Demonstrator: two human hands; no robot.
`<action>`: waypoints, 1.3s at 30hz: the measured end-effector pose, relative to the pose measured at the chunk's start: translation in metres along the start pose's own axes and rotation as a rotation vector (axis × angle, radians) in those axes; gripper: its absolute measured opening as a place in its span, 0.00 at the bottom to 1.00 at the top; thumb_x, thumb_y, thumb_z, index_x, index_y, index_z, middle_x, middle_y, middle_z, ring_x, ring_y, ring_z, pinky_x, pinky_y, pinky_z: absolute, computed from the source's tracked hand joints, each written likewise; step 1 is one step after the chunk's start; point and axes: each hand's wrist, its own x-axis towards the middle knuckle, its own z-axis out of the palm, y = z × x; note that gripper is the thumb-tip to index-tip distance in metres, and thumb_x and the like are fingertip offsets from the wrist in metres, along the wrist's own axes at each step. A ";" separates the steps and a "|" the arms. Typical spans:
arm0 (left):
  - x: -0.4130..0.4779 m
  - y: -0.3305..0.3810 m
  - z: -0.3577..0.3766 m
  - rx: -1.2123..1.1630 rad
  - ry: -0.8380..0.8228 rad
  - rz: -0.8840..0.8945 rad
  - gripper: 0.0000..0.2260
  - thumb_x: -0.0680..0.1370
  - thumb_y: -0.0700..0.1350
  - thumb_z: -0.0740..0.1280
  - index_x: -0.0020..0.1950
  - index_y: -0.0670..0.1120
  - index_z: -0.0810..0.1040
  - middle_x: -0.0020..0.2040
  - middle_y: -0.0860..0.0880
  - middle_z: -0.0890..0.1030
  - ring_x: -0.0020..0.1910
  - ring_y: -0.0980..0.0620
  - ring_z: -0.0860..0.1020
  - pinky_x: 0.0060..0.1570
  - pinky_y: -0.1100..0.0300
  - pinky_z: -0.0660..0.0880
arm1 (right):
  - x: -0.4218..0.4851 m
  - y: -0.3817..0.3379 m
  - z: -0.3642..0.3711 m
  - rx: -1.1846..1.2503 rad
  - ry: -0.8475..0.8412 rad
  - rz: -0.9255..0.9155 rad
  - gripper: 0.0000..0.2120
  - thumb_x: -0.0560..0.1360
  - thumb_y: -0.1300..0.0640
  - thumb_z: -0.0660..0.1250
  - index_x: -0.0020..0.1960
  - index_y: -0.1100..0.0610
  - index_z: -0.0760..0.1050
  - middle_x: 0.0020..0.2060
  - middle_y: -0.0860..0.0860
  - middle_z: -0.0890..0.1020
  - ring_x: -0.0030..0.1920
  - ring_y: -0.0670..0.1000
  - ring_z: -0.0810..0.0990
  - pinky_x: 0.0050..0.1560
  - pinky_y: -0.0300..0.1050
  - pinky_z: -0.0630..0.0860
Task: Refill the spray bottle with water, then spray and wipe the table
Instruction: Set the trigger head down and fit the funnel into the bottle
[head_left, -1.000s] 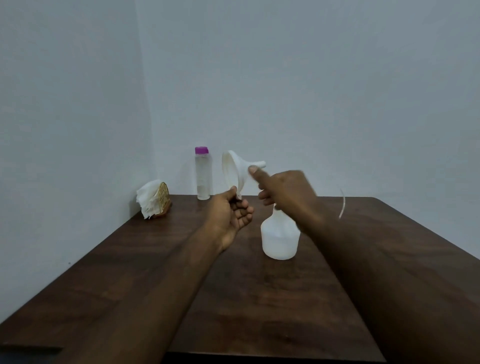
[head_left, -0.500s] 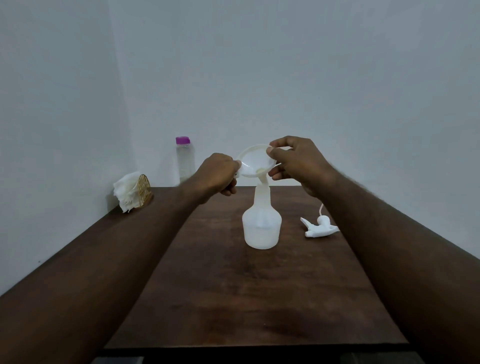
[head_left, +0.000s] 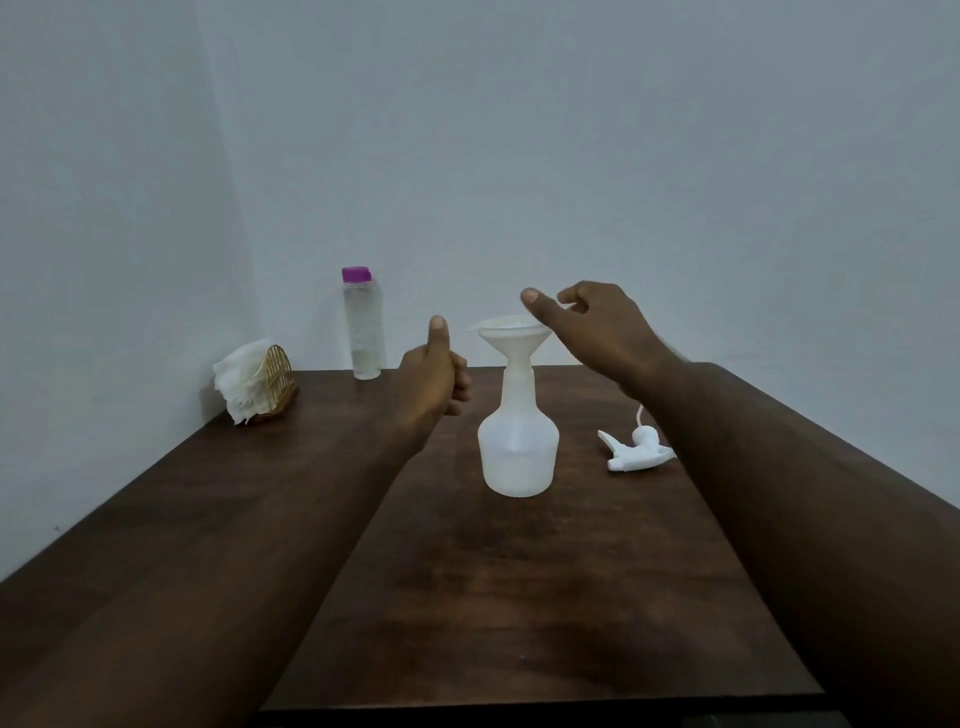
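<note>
A white translucent spray bottle (head_left: 517, 452) stands uncapped in the middle of the dark wooden table (head_left: 519, 597). A white funnel (head_left: 511, 338) sits upright in its neck. My left hand (head_left: 434, 376) hovers just left of the funnel, fingers curled, thumb up, holding nothing. My right hand (head_left: 597, 332) is just right of and above the funnel rim, fingers spread, clear of it. The white trigger spray head (head_left: 636, 449) with its tube lies on the table to the right of the bottle. A clear water bottle (head_left: 362, 325) with a purple cap stands at the back by the wall.
A gold wire holder with white napkins (head_left: 254, 384) sits at the back left corner of the table. Walls close in on the left and behind. The table's front edge runs near the bottom of the view.
The funnel went from being held in the air to seated in the spray bottle's neck. Both hands have let go of it and drawn slightly apart.
</note>
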 end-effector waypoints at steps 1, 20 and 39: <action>-0.003 -0.008 0.002 0.024 -0.024 0.006 0.31 0.78 0.68 0.47 0.48 0.44 0.77 0.43 0.45 0.82 0.43 0.49 0.81 0.46 0.53 0.79 | 0.000 -0.002 -0.001 -0.027 -0.031 -0.027 0.39 0.72 0.31 0.64 0.71 0.58 0.70 0.67 0.53 0.75 0.65 0.52 0.75 0.60 0.45 0.71; -0.014 -0.054 0.038 0.466 -0.318 0.195 0.34 0.70 0.64 0.71 0.71 0.50 0.66 0.66 0.50 0.74 0.61 0.50 0.74 0.64 0.52 0.71 | -0.004 0.000 0.025 0.018 0.000 -0.090 0.38 0.70 0.42 0.75 0.72 0.56 0.65 0.67 0.54 0.72 0.66 0.51 0.71 0.56 0.39 0.66; -0.031 -0.056 0.025 0.453 -0.195 0.219 0.45 0.68 0.72 0.65 0.78 0.51 0.54 0.77 0.50 0.62 0.72 0.48 0.66 0.68 0.53 0.63 | -0.029 -0.014 0.031 -0.079 0.328 -0.290 0.25 0.71 0.44 0.72 0.63 0.55 0.73 0.60 0.50 0.75 0.62 0.50 0.73 0.63 0.52 0.72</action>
